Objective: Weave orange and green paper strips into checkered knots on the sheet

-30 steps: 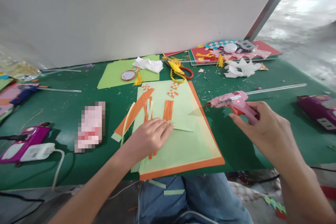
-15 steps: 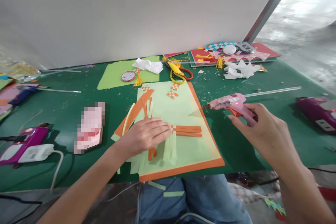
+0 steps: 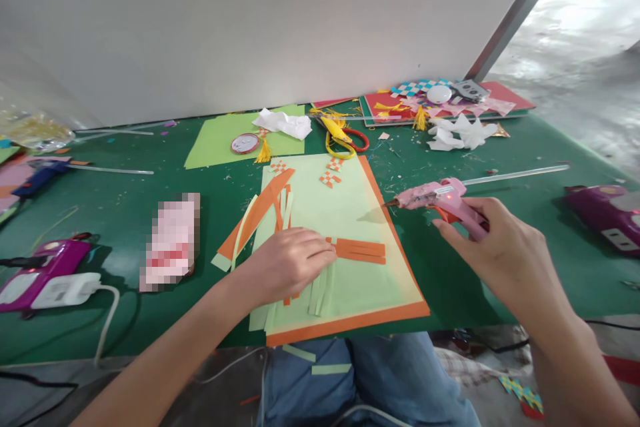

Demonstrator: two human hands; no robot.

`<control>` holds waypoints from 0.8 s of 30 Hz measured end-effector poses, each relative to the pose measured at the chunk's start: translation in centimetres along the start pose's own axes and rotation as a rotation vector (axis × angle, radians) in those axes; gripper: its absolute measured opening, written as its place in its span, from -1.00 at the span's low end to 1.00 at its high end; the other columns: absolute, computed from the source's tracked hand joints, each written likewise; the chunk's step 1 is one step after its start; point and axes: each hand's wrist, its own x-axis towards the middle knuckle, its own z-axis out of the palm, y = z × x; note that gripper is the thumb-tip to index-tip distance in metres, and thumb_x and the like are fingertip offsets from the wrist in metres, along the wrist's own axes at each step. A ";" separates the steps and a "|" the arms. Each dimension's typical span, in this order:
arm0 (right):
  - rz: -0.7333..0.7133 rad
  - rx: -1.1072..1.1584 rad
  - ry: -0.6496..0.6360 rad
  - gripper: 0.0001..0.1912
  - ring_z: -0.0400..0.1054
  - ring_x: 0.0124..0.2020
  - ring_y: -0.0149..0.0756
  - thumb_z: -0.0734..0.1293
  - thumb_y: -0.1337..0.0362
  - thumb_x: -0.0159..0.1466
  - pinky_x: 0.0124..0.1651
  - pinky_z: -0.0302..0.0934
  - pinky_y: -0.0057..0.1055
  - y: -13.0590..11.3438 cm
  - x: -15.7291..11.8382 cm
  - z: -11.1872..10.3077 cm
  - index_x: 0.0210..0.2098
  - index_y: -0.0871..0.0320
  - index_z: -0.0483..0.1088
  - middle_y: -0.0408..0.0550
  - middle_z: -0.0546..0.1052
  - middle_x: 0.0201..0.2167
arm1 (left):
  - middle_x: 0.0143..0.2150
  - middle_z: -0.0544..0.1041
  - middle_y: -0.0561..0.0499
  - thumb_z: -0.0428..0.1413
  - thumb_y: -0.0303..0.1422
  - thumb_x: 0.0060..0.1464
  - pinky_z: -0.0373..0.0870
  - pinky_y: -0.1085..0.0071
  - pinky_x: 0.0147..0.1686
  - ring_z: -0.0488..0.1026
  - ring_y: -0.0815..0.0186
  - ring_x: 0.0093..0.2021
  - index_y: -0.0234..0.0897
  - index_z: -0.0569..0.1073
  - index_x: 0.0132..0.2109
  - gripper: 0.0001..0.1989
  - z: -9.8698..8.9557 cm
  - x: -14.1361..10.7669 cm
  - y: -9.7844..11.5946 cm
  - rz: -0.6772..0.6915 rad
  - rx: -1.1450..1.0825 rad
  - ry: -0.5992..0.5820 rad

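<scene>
My left hand (image 3: 300,260) is closed over the crossing of orange strips (image 3: 360,250) and pale green strips (image 3: 323,290), fingers together; its fingertips hide the crossing. Beneath lie a pale green sheet (image 3: 360,287) and an orange-edged layer. My right hand (image 3: 493,227) grips the handle of a pink glue gun (image 3: 425,195), whose nozzle points left above the sheet's right edge. A clear glue stick (image 3: 517,175) sticks out of its back. Small woven orange and white pieces (image 3: 330,179) rest near the sheet's top.
Yellow and red scissors (image 3: 345,140), crumpled tissue (image 3: 284,124) and a round tin (image 3: 245,143) lie behind the sheet. A pixelated pink object (image 3: 170,243) and a purple power strip (image 3: 47,270) are at left; another purple one (image 3: 607,213) is at right.
My left hand has shifted slightly right and down over the strips, and the green strips now slant more. My right hand and the glue gun have hardly moved.
</scene>
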 end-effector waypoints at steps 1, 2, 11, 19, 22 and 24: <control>-0.001 -0.002 -0.004 -0.54 0.40 -0.39 -0.06 0.29 -0.15 0.15 -0.36 0.15 -0.27 0.0 0.0 0.0 -0.12 0.02 0.30 -0.06 0.49 -0.40 | -0.20 0.64 -0.06 -0.04 -0.52 0.24 0.52 0.26 -0.12 0.56 0.23 -0.14 -0.32 0.51 -0.06 -0.75 0.0 0.0 0.0 -0.001 -0.002 -0.015; -0.004 -0.002 -0.009 -0.54 0.40 -0.38 -0.06 0.28 -0.15 0.16 -0.35 0.15 -0.26 0.0 0.0 0.0 -0.11 0.02 0.30 -0.06 0.49 -0.40 | -0.20 0.64 -0.07 -0.03 -0.51 0.24 0.52 0.24 -0.10 0.56 0.23 -0.14 -0.32 0.51 -0.05 -0.75 0.0 0.0 0.0 -0.005 -0.007 -0.030; -0.025 0.005 -0.003 -0.54 0.41 -0.39 -0.04 0.28 -0.16 0.16 -0.39 0.15 -0.25 0.1 -0.1 0.1 -0.11 0.01 0.30 -0.06 0.50 -0.40 | -0.01 0.56 -0.19 0.08 0.08 0.09 0.45 0.10 -0.03 0.50 0.03 -0.01 -0.33 0.43 0.08 -0.38 -1.8 0.2 1.4 -0.140 -0.128 -0.219; -0.034 -0.002 -0.011 -0.55 0.42 -0.38 0.01 0.28 -0.14 0.17 -0.38 0.18 -0.22 0.0 -0.1 0.0 -0.10 0.01 0.29 -0.03 0.50 -0.40 | 0.03 0.53 -0.24 0.18 0.03 0.03 0.43 0.05 0.01 0.47 -0.03 0.03 -0.37 0.42 0.07 -0.38 -2.3 0.2 2.3 -0.155 -0.096 -0.263; -0.031 -0.004 -0.012 -0.55 0.43 -0.36 0.02 0.28 -0.14 0.17 -0.37 0.18 -0.21 0.0 -0.1 0.1 -0.10 0.01 0.29 -0.03 0.51 -0.39 | 0.04 0.53 -0.20 0.17 -0.17 0.07 0.41 0.08 0.05 0.46 0.02 0.05 -0.36 0.43 0.04 -0.55 -2.4 0.2 2.3 -0.181 -0.133 -0.267; -0.029 -0.004 -0.015 -0.54 0.43 -0.36 0.03 0.28 -0.14 0.17 -0.37 0.19 -0.21 0.0 -0.1 0.1 -0.09 0.02 0.30 -0.02 0.51 -0.39 | 0.04 0.53 -0.19 0.17 -0.28 0.04 0.40 0.10 0.06 0.46 0.03 0.05 -0.37 0.45 -0.01 -0.62 -2.4 0.1 2.2 -0.184 -0.144 -0.258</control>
